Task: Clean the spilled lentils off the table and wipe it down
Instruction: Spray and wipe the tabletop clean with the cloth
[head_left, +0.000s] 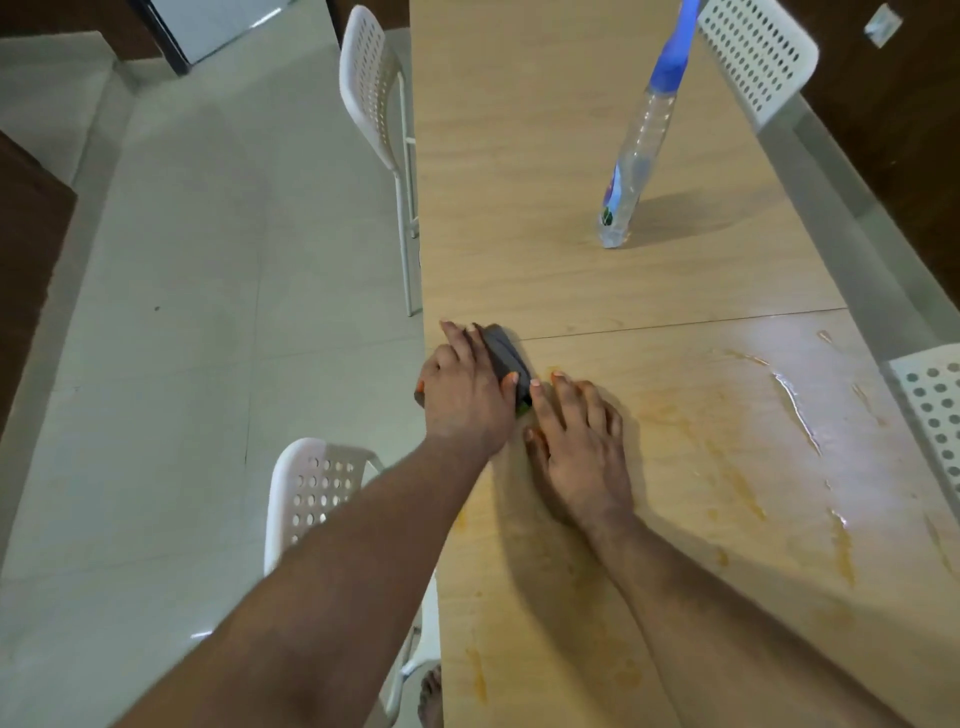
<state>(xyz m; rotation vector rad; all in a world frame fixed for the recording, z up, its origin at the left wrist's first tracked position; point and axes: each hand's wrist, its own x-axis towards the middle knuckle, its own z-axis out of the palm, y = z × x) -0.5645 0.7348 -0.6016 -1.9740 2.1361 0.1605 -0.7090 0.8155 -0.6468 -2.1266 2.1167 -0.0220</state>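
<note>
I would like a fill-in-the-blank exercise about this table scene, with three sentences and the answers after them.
1. The left hand presses a dark ____ near the left edge of the table.
2. The clear spray bottle has a ____ top.
3. The right hand lies flat on the table, and the smears to its right are ____ in colour.

Answers: cloth; blue; orange
</note>
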